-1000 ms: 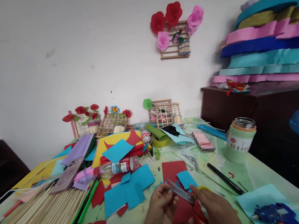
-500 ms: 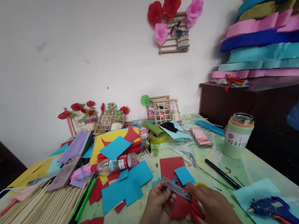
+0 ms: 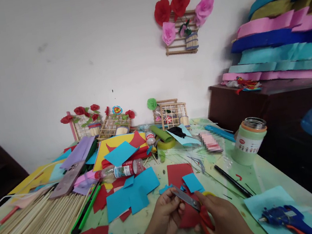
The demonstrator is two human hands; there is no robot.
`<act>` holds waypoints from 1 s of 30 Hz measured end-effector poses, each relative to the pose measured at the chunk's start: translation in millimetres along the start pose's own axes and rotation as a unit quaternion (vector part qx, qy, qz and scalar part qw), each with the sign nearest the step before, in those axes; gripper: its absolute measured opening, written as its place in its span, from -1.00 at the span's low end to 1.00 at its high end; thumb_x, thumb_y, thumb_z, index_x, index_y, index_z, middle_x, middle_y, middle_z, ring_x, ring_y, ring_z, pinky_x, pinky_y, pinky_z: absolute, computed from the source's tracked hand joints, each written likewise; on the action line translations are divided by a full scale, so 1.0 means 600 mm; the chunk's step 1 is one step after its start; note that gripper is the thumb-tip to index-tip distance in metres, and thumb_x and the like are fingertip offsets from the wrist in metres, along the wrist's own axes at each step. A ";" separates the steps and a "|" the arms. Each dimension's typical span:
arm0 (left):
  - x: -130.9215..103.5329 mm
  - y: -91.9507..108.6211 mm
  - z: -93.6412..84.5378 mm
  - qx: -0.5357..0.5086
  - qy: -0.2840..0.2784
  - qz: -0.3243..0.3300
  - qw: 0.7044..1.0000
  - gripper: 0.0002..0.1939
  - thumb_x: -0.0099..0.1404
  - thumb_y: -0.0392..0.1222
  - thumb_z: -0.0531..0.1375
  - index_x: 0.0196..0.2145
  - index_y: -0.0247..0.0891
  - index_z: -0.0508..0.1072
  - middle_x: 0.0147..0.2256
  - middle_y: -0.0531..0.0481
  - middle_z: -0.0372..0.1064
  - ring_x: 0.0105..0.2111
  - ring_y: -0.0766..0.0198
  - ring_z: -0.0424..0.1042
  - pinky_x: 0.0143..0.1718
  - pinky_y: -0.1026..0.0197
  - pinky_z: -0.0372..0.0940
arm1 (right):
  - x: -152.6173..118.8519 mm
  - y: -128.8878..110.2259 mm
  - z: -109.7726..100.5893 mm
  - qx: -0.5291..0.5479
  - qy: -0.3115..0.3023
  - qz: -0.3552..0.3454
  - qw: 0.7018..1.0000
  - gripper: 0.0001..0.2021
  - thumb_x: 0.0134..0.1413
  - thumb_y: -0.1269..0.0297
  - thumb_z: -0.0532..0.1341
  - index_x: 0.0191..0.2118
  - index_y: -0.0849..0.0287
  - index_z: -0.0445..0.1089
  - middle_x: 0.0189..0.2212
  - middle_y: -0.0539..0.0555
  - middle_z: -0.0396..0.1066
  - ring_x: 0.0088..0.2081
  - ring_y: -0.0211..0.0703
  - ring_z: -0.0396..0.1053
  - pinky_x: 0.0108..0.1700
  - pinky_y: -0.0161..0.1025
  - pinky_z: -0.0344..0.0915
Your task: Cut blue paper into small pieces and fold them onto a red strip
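My right hand (image 3: 220, 218) is wrapped round the red handles of a pair of scissors (image 3: 187, 200), whose blades point up and to the left. The blade tips reach the fingers of my left hand (image 3: 167, 215). Those fingers are pinched together; what is between them, if anything, is hidden. Beneath both hands lies a sheet of red paper (image 3: 180, 173). A small blue paper square (image 3: 193, 183) rests on its right side, and blue scraps (image 3: 165, 189) lie just beyond my left fingertips.
Bamboo sticks (image 3: 40, 228), a green marker (image 3: 90, 210), blue paper (image 3: 118, 205) and a plastic bottle (image 3: 123, 170) cover the left. Rightward are a black pen (image 3: 232, 181), a green jar (image 3: 248, 143) and a blue glue gun (image 3: 283, 217). Paper-flower racks (image 3: 173, 115) stand against the wall.
The view has shifted very slightly. Both hands and the scissors keep almost the same place, with the blades still at my left fingers.
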State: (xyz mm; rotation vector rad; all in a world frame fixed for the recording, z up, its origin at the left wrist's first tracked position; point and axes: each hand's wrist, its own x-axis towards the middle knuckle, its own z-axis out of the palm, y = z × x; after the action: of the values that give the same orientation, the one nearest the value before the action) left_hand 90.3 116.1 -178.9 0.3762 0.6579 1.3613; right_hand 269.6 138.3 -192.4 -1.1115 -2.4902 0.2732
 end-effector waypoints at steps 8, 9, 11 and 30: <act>0.004 -0.001 0.000 0.002 0.008 0.007 1.000 -0.66 -0.17 -0.31 0.45 -0.43 -0.32 0.43 -0.57 0.12 0.30 -0.62 0.52 0.27 -0.54 0.48 0.20 | 0.001 -0.002 -0.003 -0.016 0.005 -0.005 1.000 -0.44 -0.03 0.12 0.16 0.10 0.25 0.22 -0.27 0.21 0.48 -0.27 0.00 0.44 -0.26 -0.19 0.35; 0.004 0.000 0.001 0.004 0.010 0.007 1.000 -0.65 -0.19 -0.30 0.46 -0.44 -0.33 0.42 -0.58 0.13 0.29 -0.62 0.53 0.27 -0.54 0.49 0.20 | 0.001 -0.003 -0.004 -0.017 0.008 -0.007 1.000 -0.45 -0.03 0.12 0.16 0.10 0.24 0.22 -0.27 0.21 0.48 -0.27 -0.01 0.44 -0.26 -0.20 0.35; 0.004 0.000 0.002 0.010 0.011 0.004 1.000 -0.65 -0.21 -0.29 0.47 -0.45 -0.33 0.42 -0.59 0.13 0.29 -0.63 0.53 0.26 -0.55 0.49 0.18 | 0.001 -0.004 -0.007 -0.013 0.006 -0.007 1.000 -0.48 -0.02 0.12 0.15 0.08 0.22 0.24 -0.31 0.18 0.49 -0.30 -0.02 0.45 -0.28 -0.22 0.33; -0.074 0.066 -0.040 0.556 -0.008 0.142 0.819 -0.88 0.03 -0.36 0.24 -0.49 -0.21 0.57 -0.46 -0.03 0.45 -0.41 0.24 0.36 -0.36 0.31 0.15 | 0.012 0.013 -0.003 -0.086 -0.031 0.090 0.992 -0.54 0.15 0.05 0.00 0.06 0.23 0.25 -0.26 0.22 0.52 -0.28 0.08 0.47 -0.34 -0.20 0.25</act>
State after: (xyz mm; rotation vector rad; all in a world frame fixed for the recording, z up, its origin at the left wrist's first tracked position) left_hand 41.6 77.2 -163.6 1.4687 1.3993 1.1056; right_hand 271.4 148.8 -191.7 -1.4217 -2.5089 0.1472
